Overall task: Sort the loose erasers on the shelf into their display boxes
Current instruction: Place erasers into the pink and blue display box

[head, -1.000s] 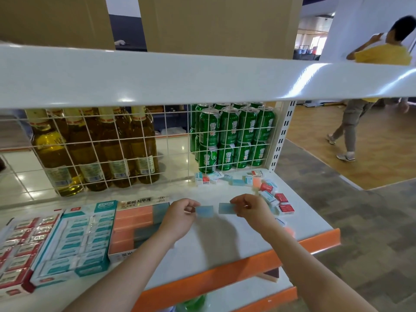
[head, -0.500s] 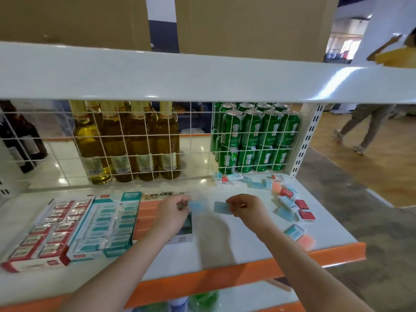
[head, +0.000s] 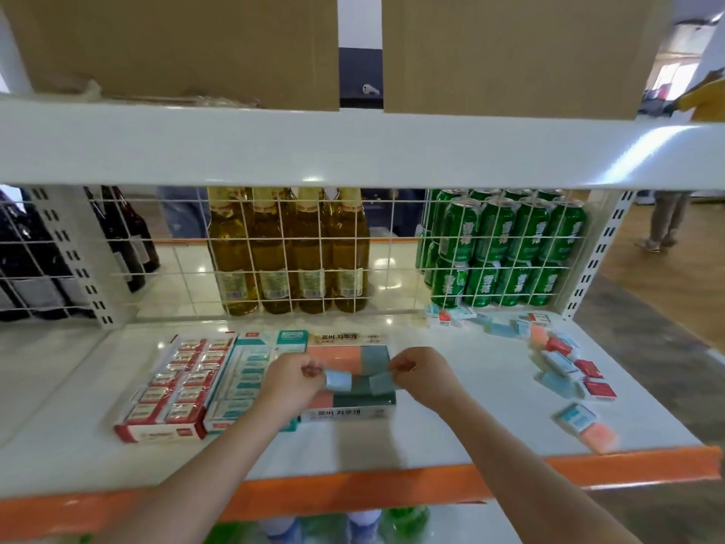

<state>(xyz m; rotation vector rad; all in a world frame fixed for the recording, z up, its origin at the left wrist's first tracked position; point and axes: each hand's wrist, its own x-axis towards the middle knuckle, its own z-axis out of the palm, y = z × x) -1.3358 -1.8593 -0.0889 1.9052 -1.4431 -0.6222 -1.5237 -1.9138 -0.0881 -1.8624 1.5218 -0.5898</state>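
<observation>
Left hand point(head: 288, 380): pinching a light blue eraser point(head: 338, 380) by its end
Right hand point(head: 421, 373): pinching a grey-blue eraser point(head: 379, 383)
Handling: likely light, rubbery; edge-pinch into the orange-and-teal display box point(head: 347, 361)

I see a white shelf point(head: 451, 437) carrying three display boxes point(head: 349, 412) at left-centre and loose erasers point(head: 561, 363) scattered along its right side.

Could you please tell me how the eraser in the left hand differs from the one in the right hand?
The left hand's eraser is pale light blue; the right hand's eraser is darker grey-blue. The left hand holds its eraser nearer the coral side of the display box, the right hand over the dark green side. Both are small flat rectangles pinched at one end above that box.
</observation>
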